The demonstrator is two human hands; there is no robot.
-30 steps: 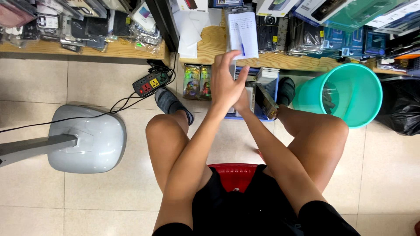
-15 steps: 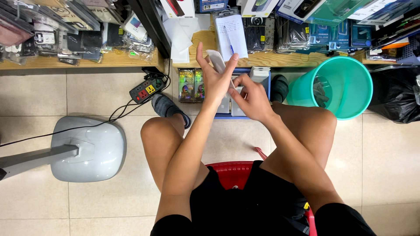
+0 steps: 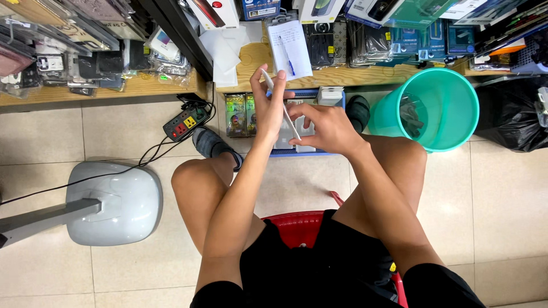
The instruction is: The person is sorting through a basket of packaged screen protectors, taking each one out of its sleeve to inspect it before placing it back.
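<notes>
My left hand (image 3: 267,105) holds a thin white flat object (image 3: 281,105), probably a phone or its case, seen edge-on and tilted from upper left to lower right. My right hand (image 3: 321,126) grips the lower end of the same object with fingertips on its edge. Both hands are raised above a blue tray (image 3: 319,152) of small boxes on the floor between my feet. I sit on a red stool (image 3: 294,225) with knees apart.
A teal bucket (image 3: 442,140) stands by my right knee, with a black bag (image 3: 511,120) beyond it. A power strip (image 3: 184,122) and cable lie at left near a grey fan base (image 3: 114,202). Wooden shelves (image 3: 103,88) hold packaged accessories, a notepad (image 3: 290,48).
My right hand rose from the tray to meet the left hand and now grips the white object. The left hand, open a second ago, has closed on it.
</notes>
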